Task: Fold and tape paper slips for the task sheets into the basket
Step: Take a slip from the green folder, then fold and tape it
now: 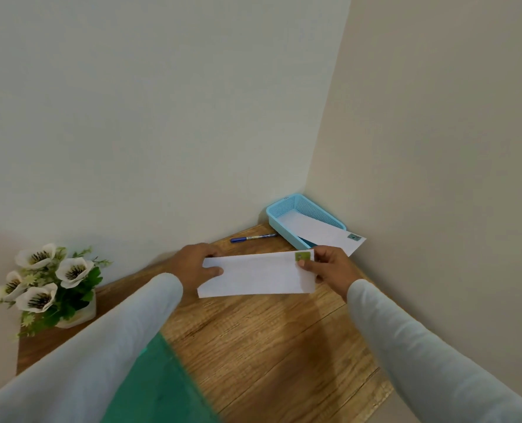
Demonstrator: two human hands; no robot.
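**Folded slip held in both hands over table**

Nearest: green cloth (156,383) at btm edge, overlapping the wooden table (269,346). Above the table, a folded white paper slip (253,276) is held btwn both hands. L hand (197,265) pinches its left end, thumb on top. R hand (330,265) pinches the right end, thumb just below a green tape piece (302,256) at the top corner. Far left: white flowers (49,279) in a pot. Further back, blue pen (252,238) lies near the wall. Blue basket (287,203) in the corner holds a 2nd taped slip (314,230), one end poking over the rim.
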